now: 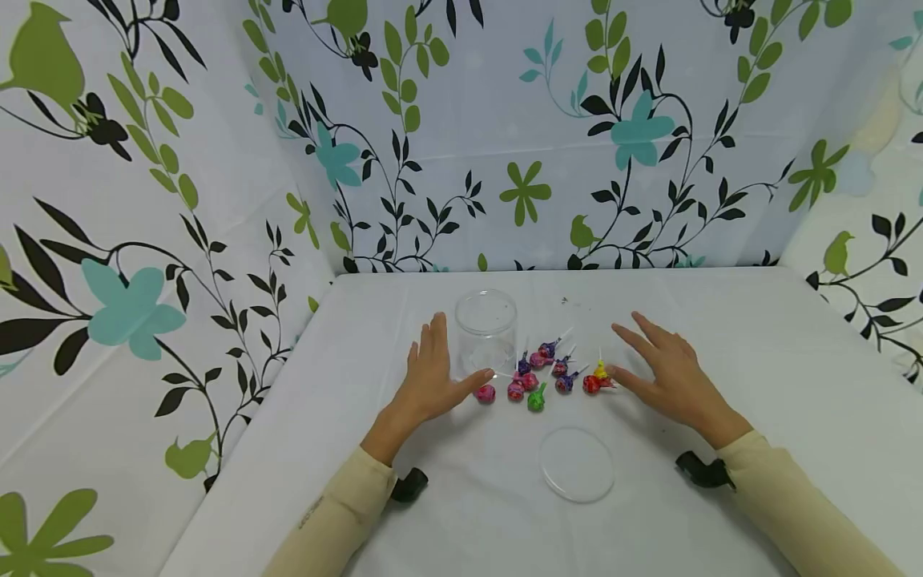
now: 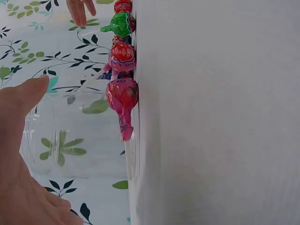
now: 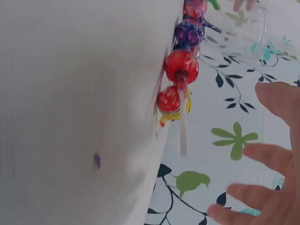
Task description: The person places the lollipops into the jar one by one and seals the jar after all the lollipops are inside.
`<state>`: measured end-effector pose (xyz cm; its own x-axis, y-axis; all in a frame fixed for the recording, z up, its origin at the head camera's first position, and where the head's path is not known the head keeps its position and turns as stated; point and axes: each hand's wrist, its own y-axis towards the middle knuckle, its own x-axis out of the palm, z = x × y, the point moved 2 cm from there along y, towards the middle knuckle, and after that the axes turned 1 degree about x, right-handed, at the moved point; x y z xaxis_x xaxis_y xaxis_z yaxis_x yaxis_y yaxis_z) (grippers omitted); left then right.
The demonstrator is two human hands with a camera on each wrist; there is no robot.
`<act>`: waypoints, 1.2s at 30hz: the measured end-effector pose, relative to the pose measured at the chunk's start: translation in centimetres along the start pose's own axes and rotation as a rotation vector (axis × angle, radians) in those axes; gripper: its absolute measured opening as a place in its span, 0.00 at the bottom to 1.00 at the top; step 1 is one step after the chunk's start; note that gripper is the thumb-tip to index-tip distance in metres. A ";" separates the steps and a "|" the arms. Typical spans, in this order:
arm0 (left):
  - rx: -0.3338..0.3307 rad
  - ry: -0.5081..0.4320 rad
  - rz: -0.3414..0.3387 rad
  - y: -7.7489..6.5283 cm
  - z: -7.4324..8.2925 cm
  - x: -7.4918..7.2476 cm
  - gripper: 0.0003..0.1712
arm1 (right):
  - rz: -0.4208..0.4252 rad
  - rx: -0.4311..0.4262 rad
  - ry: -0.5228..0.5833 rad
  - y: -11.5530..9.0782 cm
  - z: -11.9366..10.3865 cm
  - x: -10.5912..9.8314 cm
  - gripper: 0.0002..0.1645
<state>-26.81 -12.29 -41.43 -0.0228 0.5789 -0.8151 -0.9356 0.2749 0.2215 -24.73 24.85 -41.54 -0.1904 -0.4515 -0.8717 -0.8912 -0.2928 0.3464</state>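
My left hand (image 1: pixel 427 377) hovers just left of a clear plastic jar (image 1: pixel 486 308), fingers straight and thumb spread toward a pink lollipop (image 1: pixel 485 393). The jar stands upright without its lid. Over on the right, my right hand (image 1: pixel 674 377) has its fingers spread beside a red lollipop (image 1: pixel 591 385) and a yellow one (image 1: pixel 601 369). Neither hand holds anything. Between them lie several wrapped lollipops, among them a green one (image 1: pixel 536 400) and a purple one (image 1: pixel 565 384). In the left wrist view the pink lollipop (image 2: pixel 123 96) shows its white stick.
A clear round lid (image 1: pixel 576 465) lies flat on the white table (image 1: pixel 490 513), nearer me than the lollipops. Patterned cloth (image 1: pixel 461 144) with leaves and birds hangs behind the table and along both sides.
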 end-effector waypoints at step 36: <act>0.003 -0.356 0.037 2.5 -0.4 1.9 0.63 | -0.047 -0.132 -0.001 -0.1 -0.3 1.0 0.11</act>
<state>-29.30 -10.79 -42.64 0.0678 0.8194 -0.5693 -0.9352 0.2509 0.2497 -24.70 24.22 -42.33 -0.1506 -0.4337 -0.8884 -0.8374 -0.4216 0.3478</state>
